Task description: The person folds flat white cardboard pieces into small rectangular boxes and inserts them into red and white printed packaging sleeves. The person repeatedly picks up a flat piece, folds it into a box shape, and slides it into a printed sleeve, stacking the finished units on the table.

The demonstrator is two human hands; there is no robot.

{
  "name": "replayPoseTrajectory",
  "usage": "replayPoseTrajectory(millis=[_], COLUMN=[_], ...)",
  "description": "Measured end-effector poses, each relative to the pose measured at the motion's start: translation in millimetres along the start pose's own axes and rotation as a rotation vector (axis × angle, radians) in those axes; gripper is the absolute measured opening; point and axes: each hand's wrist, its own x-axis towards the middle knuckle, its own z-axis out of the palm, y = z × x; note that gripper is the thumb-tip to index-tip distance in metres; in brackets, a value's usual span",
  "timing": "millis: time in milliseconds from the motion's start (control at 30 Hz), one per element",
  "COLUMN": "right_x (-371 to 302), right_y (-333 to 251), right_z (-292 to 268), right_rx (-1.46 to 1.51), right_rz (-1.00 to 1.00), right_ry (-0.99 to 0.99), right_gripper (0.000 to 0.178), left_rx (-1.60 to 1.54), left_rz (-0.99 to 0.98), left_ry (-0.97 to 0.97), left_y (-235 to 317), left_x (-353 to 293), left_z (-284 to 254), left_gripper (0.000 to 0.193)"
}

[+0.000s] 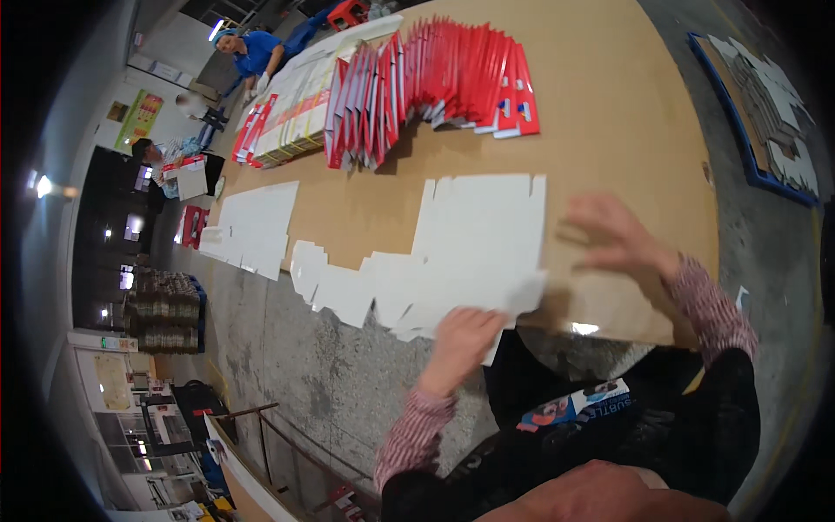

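A flat white die-cut cardboard sheet [478, 235] lies near the front edge of the brown table [626, 113], its notched side flaps stretching out to the left. My left hand [463, 341] is closed on the sheet's near edge, with the fingers on top. To the right of the sheet, my right hand [609, 233] is raised over bare table, slightly blurred, its fingers apart and holding nothing. Beyond the sheet stands a long curved row of folded red and white cardboard boxes [452, 74].
Another white cardboard sheet [257, 222] lies at the table's left. Behind it sits a strapped bundle of flat cardboard [300, 117]. A person in blue [257, 56] works at the far end. On the right floor, a blue pallet [748, 143] carries stacked cut cardboard.
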Motion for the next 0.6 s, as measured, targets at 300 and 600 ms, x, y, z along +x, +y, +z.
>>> replayPoseTrajectory(millis=[300,600], right_x=[-285,-331], right_y=[-101,-49], right_z=[-43,-38], right_rx=[-0.494,0.076], right_rz=[0.546,0.966], right_ry=[0.212,0.694], right_gripper=[0.036,0.046], left_rx=[-0.104,-0.775], left_rz=[0.264,-0.219], left_ry=[-0.417,0.003], left_y=[142,123], left_x=[53,97], left_z=[146,207], left_gripper=[0.098,0.018])
